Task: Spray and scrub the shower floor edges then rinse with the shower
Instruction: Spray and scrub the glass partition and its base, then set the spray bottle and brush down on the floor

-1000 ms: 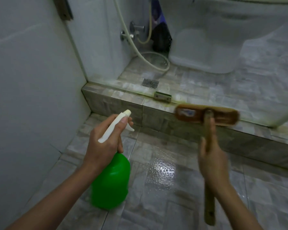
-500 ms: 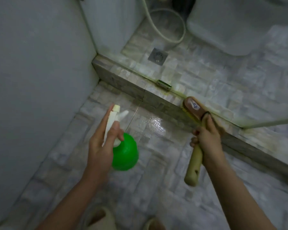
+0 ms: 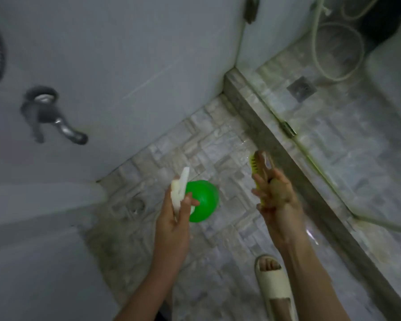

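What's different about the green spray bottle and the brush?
The spray bottle is round and green with a white top; the brush is thin and brownish with yellow bristles. The left hand holds the spray bottle; the right hand holds the brush. Both are held up off the tiled floor.

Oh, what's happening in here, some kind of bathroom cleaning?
Yes. A person stands on the grey tiled floor beside a raised tiled kerb. Their left hand grips a round green spray bottle with a white trigger head. Their right hand holds a wooden scrubbing brush with yellow bristles, raised near the kerb and apparently not touching it. Greenish grime runs along the kerb's top edge. A metal wall tap is on the left.
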`<move>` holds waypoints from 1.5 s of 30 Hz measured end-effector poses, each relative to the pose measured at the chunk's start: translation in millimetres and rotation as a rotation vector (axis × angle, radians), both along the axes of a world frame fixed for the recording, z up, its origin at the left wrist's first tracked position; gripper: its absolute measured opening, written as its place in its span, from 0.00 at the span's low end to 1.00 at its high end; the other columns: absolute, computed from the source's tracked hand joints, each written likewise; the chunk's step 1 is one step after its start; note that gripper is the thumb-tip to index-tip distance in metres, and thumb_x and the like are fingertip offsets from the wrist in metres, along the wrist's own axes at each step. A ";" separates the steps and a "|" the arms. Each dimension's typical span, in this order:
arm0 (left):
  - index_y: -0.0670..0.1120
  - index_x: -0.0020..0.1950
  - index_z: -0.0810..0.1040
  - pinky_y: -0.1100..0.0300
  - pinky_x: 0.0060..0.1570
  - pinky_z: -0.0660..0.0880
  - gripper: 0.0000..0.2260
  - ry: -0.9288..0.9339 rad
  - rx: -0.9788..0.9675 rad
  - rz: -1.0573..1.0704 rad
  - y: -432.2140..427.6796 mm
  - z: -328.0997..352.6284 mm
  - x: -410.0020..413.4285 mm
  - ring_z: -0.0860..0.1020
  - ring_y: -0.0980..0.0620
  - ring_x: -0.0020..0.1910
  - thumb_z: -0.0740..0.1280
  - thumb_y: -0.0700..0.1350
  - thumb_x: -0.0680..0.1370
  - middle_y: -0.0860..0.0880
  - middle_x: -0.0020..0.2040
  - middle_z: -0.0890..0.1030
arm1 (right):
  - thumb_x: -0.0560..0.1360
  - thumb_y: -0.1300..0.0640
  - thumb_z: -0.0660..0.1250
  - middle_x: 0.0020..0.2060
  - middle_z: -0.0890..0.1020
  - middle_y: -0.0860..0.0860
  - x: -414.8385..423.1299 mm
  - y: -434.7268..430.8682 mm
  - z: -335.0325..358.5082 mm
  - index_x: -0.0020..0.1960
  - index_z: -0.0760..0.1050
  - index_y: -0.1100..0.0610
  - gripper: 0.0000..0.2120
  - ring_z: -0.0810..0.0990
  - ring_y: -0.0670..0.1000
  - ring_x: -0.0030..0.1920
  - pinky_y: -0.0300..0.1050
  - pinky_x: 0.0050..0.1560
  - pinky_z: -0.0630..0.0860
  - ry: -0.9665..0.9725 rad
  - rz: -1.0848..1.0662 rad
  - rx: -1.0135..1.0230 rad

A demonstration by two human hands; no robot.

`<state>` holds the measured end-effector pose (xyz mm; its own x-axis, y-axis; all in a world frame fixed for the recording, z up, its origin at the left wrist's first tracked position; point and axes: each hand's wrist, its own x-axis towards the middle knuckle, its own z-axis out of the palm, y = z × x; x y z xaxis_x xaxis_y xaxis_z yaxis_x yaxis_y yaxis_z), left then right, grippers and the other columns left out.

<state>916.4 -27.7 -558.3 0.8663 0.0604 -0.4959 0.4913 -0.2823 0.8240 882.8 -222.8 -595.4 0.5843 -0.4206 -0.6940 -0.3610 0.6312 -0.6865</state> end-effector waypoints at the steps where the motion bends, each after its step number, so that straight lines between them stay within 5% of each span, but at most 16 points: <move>1: 0.49 0.73 0.73 0.63 0.46 0.80 0.19 0.032 0.016 0.131 2.3 -4.4 -11.8 0.81 0.64 0.48 0.62 0.47 0.81 0.63 0.44 0.84 | 0.77 0.64 0.61 0.57 0.81 0.52 0.3 3.8 -3.0 0.64 0.72 0.51 0.18 0.83 0.52 0.47 0.38 0.30 0.74 0.050 0.114 -0.094; 3: 0.40 0.64 0.79 0.66 0.37 0.79 0.14 0.095 0.028 0.345 5.5 -11.3 -32.0 0.83 0.55 0.49 0.64 0.44 0.82 0.54 0.45 0.84 | 0.79 0.63 0.61 0.50 0.81 0.52 -1.9 10.9 -14.8 0.61 0.70 0.54 0.12 0.83 0.54 0.43 0.41 0.30 0.75 0.119 0.340 -0.279; 5: 0.44 0.54 0.82 0.66 0.36 0.78 0.07 0.094 0.050 0.485 6.9 -7.4 -60.5 0.83 0.49 0.49 0.66 0.44 0.82 0.49 0.46 0.83 | 0.79 0.59 0.63 0.46 0.81 0.54 -12.4 16.4 -22.3 0.59 0.68 0.56 0.10 0.83 0.55 0.41 0.48 0.32 0.77 0.171 0.568 -0.409; 8: 0.48 0.46 0.81 0.61 0.41 0.76 0.06 0.071 0.090 0.604 8.4 2.4 -96.2 0.82 0.54 0.42 0.67 0.45 0.81 0.52 0.41 0.83 | 0.79 0.50 0.62 0.45 0.80 0.53 -22.8 17.6 -15.2 0.58 0.70 0.57 0.13 0.80 0.56 0.47 0.46 0.41 0.72 0.207 0.842 -0.580; 11: 0.44 0.47 0.80 0.63 0.40 0.79 0.05 0.046 0.081 0.795 13.8 14.3 -128.3 0.80 0.54 0.43 0.66 0.40 0.82 0.56 0.40 0.82 | 0.79 0.42 0.58 0.46 0.80 0.54 -29.9 25.8 8.3 0.60 0.71 0.55 0.19 0.78 0.56 0.47 0.43 0.42 0.67 0.213 1.137 -0.727; 15: 0.39 0.53 0.82 0.70 0.33 0.78 0.07 0.088 0.107 0.983 31.5 34.6 -188.9 0.81 0.56 0.42 0.66 0.41 0.82 0.52 0.44 0.81 | 0.77 0.35 0.55 0.45 0.82 0.57 -52.3 59.5 37.1 0.59 0.75 0.52 0.24 0.81 0.59 0.48 0.46 0.43 0.72 0.173 1.526 -1.028; 19: 0.42 0.55 0.84 0.70 0.34 0.76 0.07 0.138 0.108 1.177 52.3 46.7 -254.4 0.80 0.48 0.47 0.67 0.42 0.81 0.45 0.50 0.82 | 0.75 0.34 0.57 0.39 0.81 0.53 -86.8 96.2 49.3 0.47 0.74 0.51 0.21 0.80 0.55 0.40 0.46 0.41 0.77 0.058 1.664 -1.025; 22: 0.49 0.54 0.83 0.50 0.51 0.81 0.05 0.148 0.037 1.304 63.3 41.6 -309.8 0.81 0.50 0.48 0.68 0.44 0.81 0.58 0.46 0.80 | 0.75 0.34 0.58 0.33 0.80 0.51 -116.7 121.4 45.9 0.45 0.77 0.53 0.22 0.78 0.50 0.33 0.41 0.32 0.72 -0.018 1.768 -1.027; 25: 0.47 0.58 0.80 0.41 0.57 0.79 0.08 0.198 -0.008 1.418 73.6 33.4 -375.4 0.81 0.49 0.48 0.70 0.45 0.80 0.52 0.46 0.81 | 0.74 0.35 0.60 0.33 0.81 0.52 -156.8 158.8 36.1 0.46 0.77 0.52 0.21 0.79 0.51 0.33 0.40 0.29 0.68 -0.090 1.887 -1.049; 29: 0.54 0.49 0.77 0.39 0.56 0.79 0.03 0.247 -0.037 1.575 86.7 17.7 -474.1 0.81 0.44 0.49 0.70 0.46 0.80 0.46 0.46 0.81 | 0.72 0.39 0.66 0.35 0.83 0.52 -230.9 215.9 19.1 0.47 0.78 0.51 0.16 0.82 0.52 0.37 0.46 0.38 0.78 -0.199 2.049 -1.003; 35: 0.54 0.44 0.74 0.38 0.52 0.80 0.07 0.307 -0.039 1.731 113.6 -30.5 -582.3 0.81 0.41 0.48 0.69 0.46 0.80 0.44 0.45 0.80 | 0.77 0.55 0.64 0.45 0.82 0.57 -341.4 298.5 -19.8 0.47 0.73 0.57 0.06 0.80 0.58 0.44 0.45 0.40 0.72 -0.363 2.402 -1.004; 38: 0.48 0.50 0.77 0.44 0.50 0.81 0.02 0.299 -0.065 1.856 128.5 -70.7 -621.3 0.80 0.44 0.45 0.69 0.44 0.81 0.39 0.50 0.81 | 0.80 0.55 0.59 0.43 0.79 0.59 -388.6 332.2 -54.9 0.54 0.70 0.59 0.08 0.79 0.61 0.47 0.48 0.41 0.72 -0.537 2.554 -1.055; 41: 0.39 0.62 0.76 0.51 0.44 0.80 0.12 0.290 -0.134 1.976 140.3 -117.9 -656.2 0.79 0.46 0.47 0.68 0.42 0.81 0.40 0.52 0.79 | 0.81 0.50 0.56 0.47 0.79 0.58 -434.7 365.8 -92.9 0.58 0.69 0.62 0.15 0.79 0.60 0.49 0.51 0.45 0.74 -0.649 2.624 -1.130; 45: 0.36 0.65 0.75 0.46 0.50 0.80 0.14 0.272 -0.148 2.014 150.7 -162.9 -681.1 0.78 0.46 0.45 0.68 0.40 0.81 0.41 0.51 0.78 | 0.81 0.46 0.56 0.49 0.79 0.57 -474.1 401.4 -137.8 0.57 0.70 0.59 0.16 0.79 0.58 0.50 0.54 0.53 0.75 -0.690 2.703 -1.225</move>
<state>235.4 123.0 -721.2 -0.4451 0.5998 -0.6649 0.0486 0.7576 0.6509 408.7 178.7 -733.2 0.0747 0.7828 -0.6178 0.8078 -0.4108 -0.4228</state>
